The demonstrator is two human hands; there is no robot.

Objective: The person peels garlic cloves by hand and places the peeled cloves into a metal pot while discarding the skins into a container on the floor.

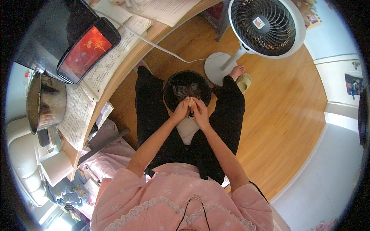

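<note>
Between my fingertips is a small pale yellowish piece (191, 101), too small to name surely. My left hand (182, 109) grips it from one side and my right hand (200, 111) from the other, with the thumbs close together. Both hands are over the near rim of a round black bin (172, 86) with a dark, shiny lining. The bin stands on the floor between my black-trousered legs. Below my wrists, a whitish seat corner or cloth (187, 130) shows between my thighs.
A white fan (267, 24) stands ahead right, its cord (173, 55) running to the desk (127, 62). On the desk are a phone (86, 53) with a red screen, a metal pot (52, 101) and written papers (76, 112). A slipper (244, 83) lies by my bare right foot.
</note>
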